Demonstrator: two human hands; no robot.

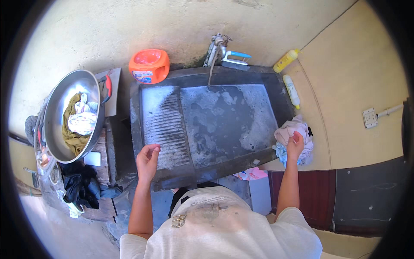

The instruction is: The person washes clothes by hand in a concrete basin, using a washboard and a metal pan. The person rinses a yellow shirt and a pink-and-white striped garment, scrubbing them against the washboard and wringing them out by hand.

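Note:
My left hand (pixel 147 163) hovers at the near left rim of a dark stone laundry sink (pixel 210 173), fingers loosely curled with nothing seen in them. Beneath it is the ridged washboard (pixel 168 129) built into the sink, partly covered in suds. Cloudy, soapy water (pixel 223 119) fills the basin to the right. My right hand (pixel 295 145) is bent in front of a heap of pale pink and light blue clothes (pixel 305 152) at the sink's right corner. Whether its fingers pinch the cloth cannot be made out.
A tap (pixel 220 42) and a blue-handled scrub brush (pixel 237 58) stand behind the sink, near an orange plastic container (pixel 153 69). Yellow (pixel 286 61) and white bottles (pixel 291 90) line the right. Leftward, a large metal pan (pixel 55 129) holds clothes, beside dark cloth (pixel 81 184) and a white phone-like object (pixel 92 159).

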